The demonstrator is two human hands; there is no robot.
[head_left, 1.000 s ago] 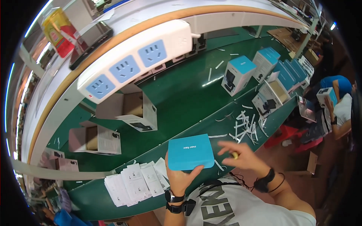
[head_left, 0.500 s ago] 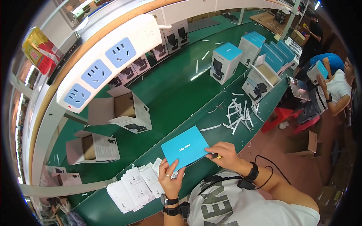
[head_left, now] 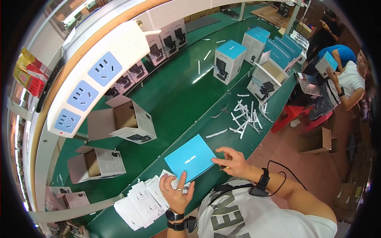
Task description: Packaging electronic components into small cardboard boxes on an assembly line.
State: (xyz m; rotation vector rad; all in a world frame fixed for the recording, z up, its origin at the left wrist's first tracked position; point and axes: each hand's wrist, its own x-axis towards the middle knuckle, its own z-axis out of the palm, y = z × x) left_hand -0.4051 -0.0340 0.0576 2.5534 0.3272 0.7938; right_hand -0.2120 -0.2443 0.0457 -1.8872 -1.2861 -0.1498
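Observation:
A flat bright-blue box (head_left: 190,158) with pale lettering lies at the near edge of the green table, in front of me. My left hand (head_left: 176,193) has its fingers spread, one fingertip resting on the box's near-left edge. At the box's right edge is my right hand (head_left: 234,163), with the thumb touching the corner and the index finger raised. A small dark-and-yellow tool is tucked in its curled fingers, mostly hidden. Beside my left hand is a pile of white printed leaflets (head_left: 139,204), partly covered by that hand.
Two open cartons (head_left: 137,121) stand left of the box. Paper strips (head_left: 248,119) are scattered to the right, near another open carton (head_left: 266,81). Closed blue-topped cartons (head_left: 229,61) stand farther back. A white power strip (head_left: 97,75) hangs at upper left. Co-workers sit at right.
The left fingers have spread apart and slid along the box's near edge. The right index finger has lifted off the box. The whole view has shifted slightly.

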